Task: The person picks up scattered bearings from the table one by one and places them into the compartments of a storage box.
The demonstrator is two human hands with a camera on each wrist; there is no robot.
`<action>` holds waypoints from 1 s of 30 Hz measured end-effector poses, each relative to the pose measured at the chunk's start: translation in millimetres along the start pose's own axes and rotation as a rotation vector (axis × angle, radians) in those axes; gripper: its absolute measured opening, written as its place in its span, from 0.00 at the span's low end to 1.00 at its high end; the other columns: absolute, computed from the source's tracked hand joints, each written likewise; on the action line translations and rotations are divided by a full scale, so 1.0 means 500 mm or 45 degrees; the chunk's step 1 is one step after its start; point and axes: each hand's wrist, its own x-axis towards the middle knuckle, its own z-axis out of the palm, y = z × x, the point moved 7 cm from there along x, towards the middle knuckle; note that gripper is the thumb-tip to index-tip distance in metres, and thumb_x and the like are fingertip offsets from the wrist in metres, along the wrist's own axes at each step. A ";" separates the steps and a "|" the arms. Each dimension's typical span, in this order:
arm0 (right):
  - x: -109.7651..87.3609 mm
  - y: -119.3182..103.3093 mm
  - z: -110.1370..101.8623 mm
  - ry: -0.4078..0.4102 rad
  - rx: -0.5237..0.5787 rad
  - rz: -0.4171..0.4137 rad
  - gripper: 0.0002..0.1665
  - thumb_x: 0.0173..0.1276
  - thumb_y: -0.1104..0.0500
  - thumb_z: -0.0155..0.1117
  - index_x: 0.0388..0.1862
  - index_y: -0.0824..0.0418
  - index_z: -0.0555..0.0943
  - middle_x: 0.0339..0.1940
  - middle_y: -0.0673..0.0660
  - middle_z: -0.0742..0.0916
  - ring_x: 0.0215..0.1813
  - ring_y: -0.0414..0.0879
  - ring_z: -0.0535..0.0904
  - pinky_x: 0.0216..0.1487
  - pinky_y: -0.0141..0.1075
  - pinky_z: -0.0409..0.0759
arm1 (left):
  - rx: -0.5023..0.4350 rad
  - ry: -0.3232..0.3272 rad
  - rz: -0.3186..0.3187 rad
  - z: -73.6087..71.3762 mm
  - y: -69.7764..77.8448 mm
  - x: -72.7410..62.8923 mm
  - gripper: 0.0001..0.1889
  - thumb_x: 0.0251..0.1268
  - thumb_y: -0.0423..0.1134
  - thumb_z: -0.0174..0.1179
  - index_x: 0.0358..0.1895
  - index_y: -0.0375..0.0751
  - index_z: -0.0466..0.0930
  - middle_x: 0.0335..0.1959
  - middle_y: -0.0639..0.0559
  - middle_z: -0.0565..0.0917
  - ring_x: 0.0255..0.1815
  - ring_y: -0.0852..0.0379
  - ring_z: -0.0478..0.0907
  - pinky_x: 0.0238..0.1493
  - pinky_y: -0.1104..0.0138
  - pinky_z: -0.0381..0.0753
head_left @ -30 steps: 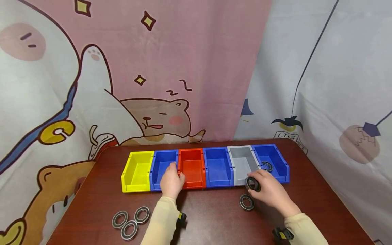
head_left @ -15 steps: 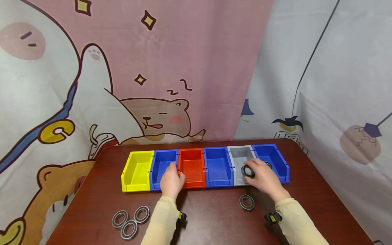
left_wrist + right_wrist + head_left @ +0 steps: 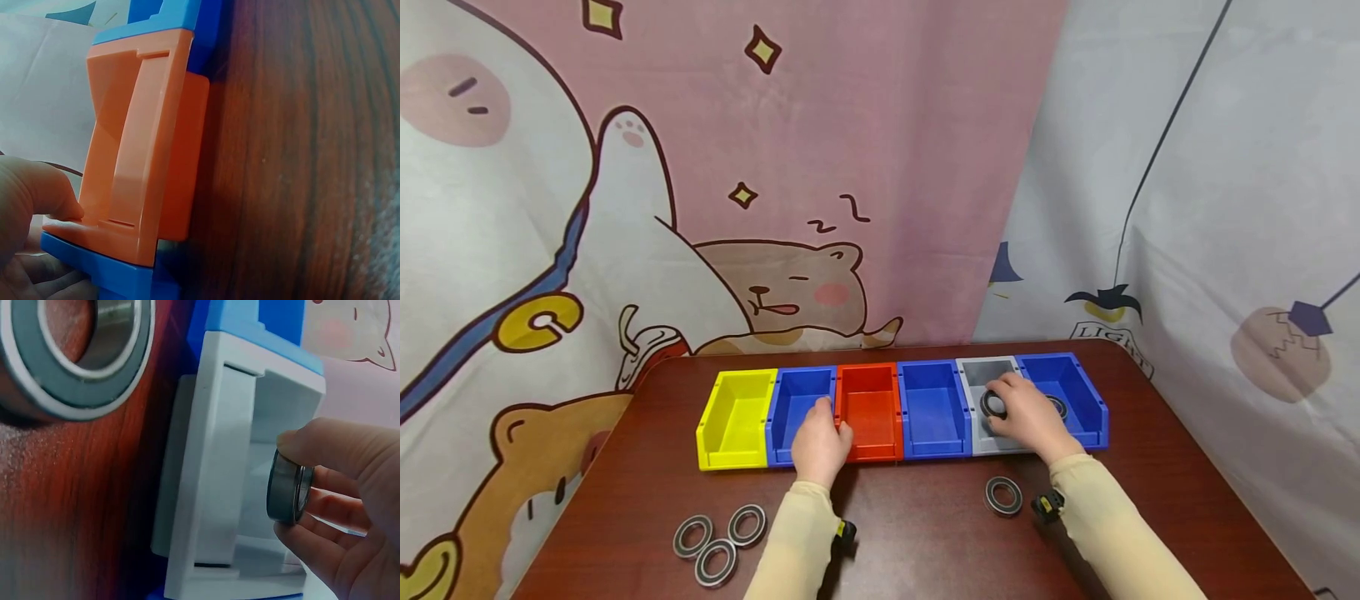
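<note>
In the head view my right hand [image 3: 1026, 414] is over the grey bin [image 3: 985, 442] and pinches a ball bearing [image 3: 992, 405] by its rim. The right wrist view shows that bearing [image 3: 284, 490] on edge between thumb and fingertips, at the mouth of the grey bin [image 3: 219, 469]. My left hand [image 3: 820, 446] grips the side wall where the red bin [image 3: 871, 450] meets a blue bin [image 3: 782, 456]. Its thumb [image 3: 62, 194] lies inside the red bin [image 3: 140, 162] in the left wrist view, the fingers on the blue side.
A single bearing [image 3: 1003, 497] lies in front of the grey bin. Several more, among them one bearing [image 3: 716, 564], lie at the left front. Another bearing [image 3: 1057, 407] sits in the rightmost blue bin [image 3: 1086, 400]. A yellow bin [image 3: 733, 458] ends the row on the left.
My right hand has carried the bearing leftward and away from me, from the front edge of the grey bin to above its inside. The left hand stays in place.
</note>
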 end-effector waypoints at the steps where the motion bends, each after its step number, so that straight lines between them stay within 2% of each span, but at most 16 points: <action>1: 0.003 0.000 0.004 -0.006 -0.008 -0.006 0.29 0.50 0.62 0.77 0.51 0.70 0.81 0.45 0.64 0.82 0.44 0.58 0.79 0.42 0.50 0.81 | 0.000 -0.002 -0.003 0.000 0.000 0.000 0.22 0.56 0.35 0.65 0.53 0.29 0.77 0.42 0.35 0.84 0.36 0.38 0.83 0.37 0.47 0.83; 15: 0.031 0.005 0.043 -0.140 -0.125 -0.004 0.28 0.51 0.61 0.77 0.51 0.71 0.81 0.46 0.66 0.81 0.47 0.61 0.79 0.47 0.53 0.80 | 0.007 -0.005 0.008 -0.005 0.004 0.000 0.22 0.56 0.35 0.65 0.54 0.28 0.76 0.40 0.35 0.84 0.34 0.38 0.83 0.35 0.47 0.83; 24: 0.038 0.006 0.058 -0.235 -0.183 0.032 0.28 0.53 0.59 0.77 0.51 0.70 0.82 0.47 0.67 0.81 0.47 0.62 0.79 0.48 0.54 0.80 | 0.007 0.010 0.019 -0.005 0.002 0.000 0.22 0.55 0.35 0.65 0.53 0.28 0.77 0.41 0.35 0.84 0.34 0.38 0.83 0.35 0.47 0.83; 30: 0.042 0.009 0.071 -0.292 -0.217 0.054 0.25 0.53 0.58 0.78 0.48 0.68 0.83 0.45 0.65 0.81 0.45 0.61 0.79 0.46 0.54 0.80 | 0.009 0.023 0.033 -0.005 0.002 0.001 0.22 0.55 0.35 0.65 0.53 0.28 0.77 0.40 0.35 0.84 0.33 0.39 0.83 0.34 0.47 0.83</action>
